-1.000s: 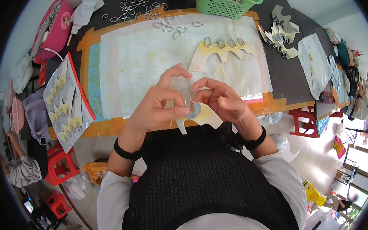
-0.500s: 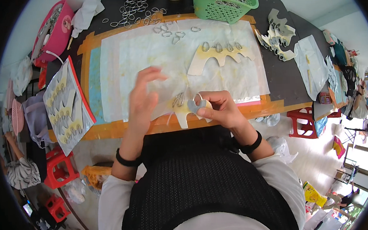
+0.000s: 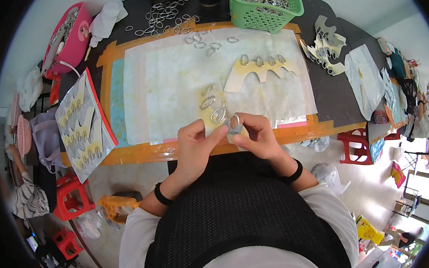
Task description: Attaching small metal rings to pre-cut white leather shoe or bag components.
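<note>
Both my hands meet over the table's near edge on a cream, yellow-stained cut piece [image 3: 206, 116] with a grey underside. Several silver metal rings sit on it, among them an oval ring [image 3: 218, 115] beside my fingers. My left hand [image 3: 195, 141] pinches the piece's tab from the left, thumb against the grey face. My right hand [image 3: 257, 135] grips the same tab from the right, where an upright ring [image 3: 235, 121] stands between the fingers. Farther off lies a similar scalloped piece [image 3: 240, 74] with rings along its upper edge.
Loose rings [image 3: 160, 17] lie at the back, left of a green basket [image 3: 266, 20] full of rings. A pink basket [image 3: 74, 42] stands far left. A sheet with ringed pieces [image 3: 84, 127] hangs over the left edge. More cut pieces [image 3: 329, 43] are piled right, beside a white sheet [image 3: 363, 78].
My left hand has come down and right, from hovering open over the table to pinching the tab. The right hand keeps its hold. The whole view has shifted slightly.
</note>
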Demonstrator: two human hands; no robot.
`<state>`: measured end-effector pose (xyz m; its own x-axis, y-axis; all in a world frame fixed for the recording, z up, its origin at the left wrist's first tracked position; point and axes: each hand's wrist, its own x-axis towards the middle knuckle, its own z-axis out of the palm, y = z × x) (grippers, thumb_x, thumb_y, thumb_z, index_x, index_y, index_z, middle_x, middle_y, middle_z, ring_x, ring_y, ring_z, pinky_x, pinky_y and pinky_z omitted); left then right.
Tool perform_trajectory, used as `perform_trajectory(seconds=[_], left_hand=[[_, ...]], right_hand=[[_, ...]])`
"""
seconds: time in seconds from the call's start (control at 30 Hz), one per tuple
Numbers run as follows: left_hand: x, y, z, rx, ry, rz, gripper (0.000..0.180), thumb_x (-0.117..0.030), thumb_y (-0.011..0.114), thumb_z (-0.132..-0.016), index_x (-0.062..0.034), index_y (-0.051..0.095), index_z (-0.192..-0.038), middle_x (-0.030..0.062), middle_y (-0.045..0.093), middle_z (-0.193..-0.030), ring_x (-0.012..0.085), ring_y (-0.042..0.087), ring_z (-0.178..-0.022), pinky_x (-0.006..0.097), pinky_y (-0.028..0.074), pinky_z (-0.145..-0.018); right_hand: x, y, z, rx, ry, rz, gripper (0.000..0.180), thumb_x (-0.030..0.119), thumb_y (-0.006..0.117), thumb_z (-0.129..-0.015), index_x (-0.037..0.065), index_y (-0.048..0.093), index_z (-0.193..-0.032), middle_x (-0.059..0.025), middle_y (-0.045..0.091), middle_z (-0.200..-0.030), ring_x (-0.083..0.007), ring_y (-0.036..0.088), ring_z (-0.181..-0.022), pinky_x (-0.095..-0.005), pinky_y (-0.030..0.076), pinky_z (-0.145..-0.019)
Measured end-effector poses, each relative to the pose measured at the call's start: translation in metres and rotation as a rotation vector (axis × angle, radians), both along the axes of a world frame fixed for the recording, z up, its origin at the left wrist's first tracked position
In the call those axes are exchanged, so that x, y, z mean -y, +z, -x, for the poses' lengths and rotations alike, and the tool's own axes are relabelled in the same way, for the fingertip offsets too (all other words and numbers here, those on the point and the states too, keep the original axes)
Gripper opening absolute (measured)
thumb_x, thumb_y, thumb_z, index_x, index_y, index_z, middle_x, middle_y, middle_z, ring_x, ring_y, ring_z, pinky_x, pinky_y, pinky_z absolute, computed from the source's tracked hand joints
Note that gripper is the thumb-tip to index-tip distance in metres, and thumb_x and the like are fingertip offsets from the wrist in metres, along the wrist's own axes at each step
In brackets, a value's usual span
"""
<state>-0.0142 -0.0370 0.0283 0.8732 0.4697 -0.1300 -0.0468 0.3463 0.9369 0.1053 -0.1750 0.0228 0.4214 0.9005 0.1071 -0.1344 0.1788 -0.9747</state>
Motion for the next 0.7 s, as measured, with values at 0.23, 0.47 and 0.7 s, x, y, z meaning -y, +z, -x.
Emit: perform_trajectory(seconds=[0.23,0.47,0.7], left_hand=[[-0.004,0.008,0.002,0.027,-0.027,0.138,0.012,-0.006,0.066,-0.092,0.0024,0.068,-0.101,-0.0001,0.067,-0.091,0.0046,0.055,-0.081,0.024,0.045,-0.071],[-0.009,-0.007,0.008,0.061,-0.123,0.373,0.017,-0.01,0.064,-0.094,0.0008,0.067,-0.106,0.0026,0.068,-0.095,0.0074,0.057,-0.082,0.024,0.046,-0.075],[-0.005,0.003,0.005,0.114,-0.071,0.401,0.019,-0.01,0.062,-0.095,0.0011,0.065,-0.11,0.0057,0.068,-0.102,0.0108,0.06,-0.087,0.027,0.049,-0.079]], right_hand=[[-0.003,0.006,0.002,0.041,-0.048,0.103,0.01,0.01,0.065,-0.094,0.0,0.063,-0.097,0.0027,0.056,-0.084,-0.0023,0.045,-0.076,-0.0209,0.04,-0.064],[0.001,-0.003,-0.003,-0.124,0.057,0.094,0.01,0.011,0.063,-0.095,0.001,0.063,-0.099,0.0066,0.053,-0.083,-0.0009,0.042,-0.075,-0.0198,0.037,-0.064],[0.003,-0.005,-0.008,-0.123,0.015,0.152,0.011,0.009,0.063,-0.094,0.0,0.064,-0.1,0.0072,0.05,-0.08,-0.0009,0.04,-0.073,-0.0206,0.034,-0.06]])
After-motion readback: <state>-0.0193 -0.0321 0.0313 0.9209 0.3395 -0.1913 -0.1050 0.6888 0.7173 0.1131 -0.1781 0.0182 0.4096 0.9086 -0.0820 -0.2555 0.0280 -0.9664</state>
